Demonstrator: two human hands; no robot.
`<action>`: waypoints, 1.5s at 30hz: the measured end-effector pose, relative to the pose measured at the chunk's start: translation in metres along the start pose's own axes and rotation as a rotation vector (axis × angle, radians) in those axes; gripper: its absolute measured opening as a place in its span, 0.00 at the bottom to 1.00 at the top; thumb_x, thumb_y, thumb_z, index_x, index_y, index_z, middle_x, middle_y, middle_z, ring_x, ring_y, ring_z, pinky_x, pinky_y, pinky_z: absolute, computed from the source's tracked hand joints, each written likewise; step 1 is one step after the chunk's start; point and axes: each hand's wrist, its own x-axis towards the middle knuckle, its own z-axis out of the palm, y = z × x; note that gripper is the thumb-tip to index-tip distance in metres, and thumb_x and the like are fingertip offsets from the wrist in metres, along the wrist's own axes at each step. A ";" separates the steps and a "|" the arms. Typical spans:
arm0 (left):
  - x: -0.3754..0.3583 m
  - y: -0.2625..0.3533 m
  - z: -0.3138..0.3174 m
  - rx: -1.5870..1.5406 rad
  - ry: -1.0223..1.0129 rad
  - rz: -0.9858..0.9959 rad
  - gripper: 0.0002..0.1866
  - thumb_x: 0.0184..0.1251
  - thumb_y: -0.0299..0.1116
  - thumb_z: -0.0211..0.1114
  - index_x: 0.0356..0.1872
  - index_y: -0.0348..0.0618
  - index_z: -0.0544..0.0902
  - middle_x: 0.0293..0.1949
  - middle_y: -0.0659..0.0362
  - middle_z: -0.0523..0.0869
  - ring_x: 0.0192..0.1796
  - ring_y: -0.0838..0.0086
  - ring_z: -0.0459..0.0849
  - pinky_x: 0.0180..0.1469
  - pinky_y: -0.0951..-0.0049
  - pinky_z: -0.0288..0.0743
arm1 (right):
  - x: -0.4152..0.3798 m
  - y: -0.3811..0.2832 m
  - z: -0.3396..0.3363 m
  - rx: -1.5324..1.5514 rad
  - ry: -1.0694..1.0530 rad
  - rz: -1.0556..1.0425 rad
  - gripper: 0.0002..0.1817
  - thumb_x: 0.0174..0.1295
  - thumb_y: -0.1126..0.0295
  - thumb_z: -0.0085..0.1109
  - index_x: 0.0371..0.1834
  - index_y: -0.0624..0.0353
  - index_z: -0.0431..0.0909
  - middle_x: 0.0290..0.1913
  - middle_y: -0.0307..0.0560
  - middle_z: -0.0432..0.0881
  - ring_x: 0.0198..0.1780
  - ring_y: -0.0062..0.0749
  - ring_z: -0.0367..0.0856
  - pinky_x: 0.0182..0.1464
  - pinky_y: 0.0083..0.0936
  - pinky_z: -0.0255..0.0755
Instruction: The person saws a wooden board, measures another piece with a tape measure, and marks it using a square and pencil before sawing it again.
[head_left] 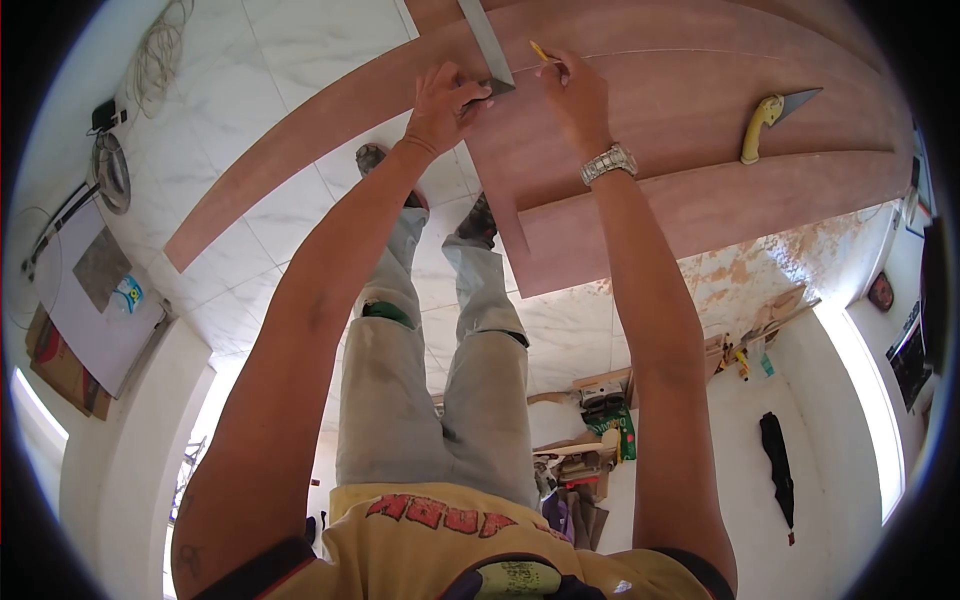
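My left hand (438,112) pinches the near end of a metal square (486,45), its fingertips at the dark corner piece. The square's pale blade lies across a reddish-brown wooden board (660,105) and runs off the top of the view. A short yellow pencil (540,51) sticks out from the closed fingers of my right hand (578,98), its tip pointing up and left just over the board. From the square, a curved strip of the same wood (290,140) sweeps down to the left.
A handsaw with a yellow handle (762,128) lies on the board's right side. White marble-look tiles (290,50) cover the floor, and my feet stand close to the board. Coiled cord (160,55) and a fan-like round object (111,172) sit at the left.
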 end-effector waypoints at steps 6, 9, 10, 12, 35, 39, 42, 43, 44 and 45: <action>0.001 0.001 -0.001 0.002 0.005 -0.003 0.13 0.54 0.34 0.79 0.41 0.61 0.90 0.38 0.62 0.75 0.45 0.64 0.75 0.49 0.59 0.66 | 0.017 -0.018 0.021 -0.116 -0.066 -0.019 0.14 0.71 0.63 0.54 0.52 0.52 0.87 0.32 0.53 0.88 0.34 0.51 0.87 0.43 0.45 0.80; 0.000 0.001 -0.001 -0.009 0.023 0.003 0.13 0.54 0.33 0.79 0.41 0.60 0.90 0.37 0.62 0.75 0.44 0.63 0.76 0.49 0.59 0.66 | 0.031 -0.014 0.037 -0.270 -0.036 -0.123 0.14 0.72 0.61 0.54 0.51 0.48 0.88 0.30 0.50 0.88 0.32 0.50 0.87 0.40 0.44 0.79; 0.000 0.001 -0.001 -0.012 0.029 0.006 0.13 0.54 0.33 0.79 0.41 0.60 0.90 0.37 0.62 0.75 0.44 0.63 0.76 0.48 0.59 0.65 | 0.035 -0.013 0.041 -0.295 -0.041 -0.131 0.14 0.72 0.60 0.53 0.51 0.46 0.88 0.30 0.49 0.88 0.32 0.49 0.87 0.40 0.45 0.78; 0.000 0.002 -0.001 -0.021 0.030 -0.001 0.12 0.55 0.34 0.79 0.41 0.60 0.90 0.37 0.62 0.75 0.44 0.63 0.76 0.48 0.59 0.65 | 0.040 -0.013 0.045 -0.347 -0.052 -0.147 0.14 0.72 0.59 0.53 0.51 0.43 0.88 0.30 0.47 0.88 0.32 0.47 0.87 0.40 0.45 0.76; 0.002 0.006 0.005 -0.023 0.051 -0.020 0.09 0.51 0.31 0.77 0.32 0.57 0.86 0.38 0.60 0.73 0.46 0.63 0.75 0.48 0.61 0.65 | -0.041 -0.051 -0.081 -0.398 -0.481 0.056 0.12 0.68 0.63 0.61 0.45 0.61 0.84 0.36 0.53 0.89 0.37 0.43 0.89 0.42 0.34 0.82; -0.009 0.038 0.008 -0.034 -0.119 0.092 0.10 0.48 0.28 0.75 0.30 0.57 0.83 0.41 0.59 0.73 0.48 0.62 0.75 0.50 0.60 0.66 | -0.101 -0.109 -0.177 0.576 0.108 0.227 0.13 0.76 0.68 0.59 0.57 0.64 0.82 0.43 0.44 0.86 0.41 0.24 0.82 0.40 0.23 0.77; -0.019 0.084 0.032 -0.138 -0.386 0.264 0.10 0.51 0.29 0.73 0.33 0.57 0.84 0.45 0.58 0.74 0.53 0.62 0.75 0.55 0.60 0.68 | -0.132 -0.180 -0.237 1.007 0.214 -0.082 0.15 0.78 0.69 0.55 0.62 0.62 0.77 0.50 0.48 0.75 0.42 0.23 0.74 0.38 0.19 0.77; -0.017 0.094 0.044 -0.154 -0.415 0.269 0.09 0.52 0.29 0.73 0.33 0.57 0.85 0.45 0.58 0.75 0.54 0.62 0.76 0.57 0.60 0.68 | -0.136 -0.200 -0.246 1.115 0.168 -0.167 0.15 0.76 0.69 0.56 0.61 0.63 0.76 0.50 0.50 0.74 0.43 0.26 0.76 0.38 0.22 0.79; -0.011 0.105 0.057 -0.170 -0.438 0.279 0.08 0.54 0.30 0.73 0.34 0.57 0.86 0.45 0.58 0.75 0.55 0.61 0.76 0.59 0.60 0.68 | -0.140 -0.220 -0.254 1.226 0.111 -0.249 0.16 0.74 0.69 0.57 0.61 0.63 0.75 0.50 0.53 0.74 0.43 0.28 0.77 0.39 0.24 0.81; -0.003 0.115 0.070 -0.188 -0.457 0.292 0.07 0.56 0.31 0.73 0.35 0.57 0.86 0.46 0.58 0.76 0.56 0.61 0.76 0.60 0.61 0.68 | -0.143 -0.240 -0.263 1.335 0.044 -0.325 0.17 0.72 0.69 0.58 0.61 0.64 0.74 0.51 0.55 0.74 0.44 0.30 0.79 0.40 0.26 0.83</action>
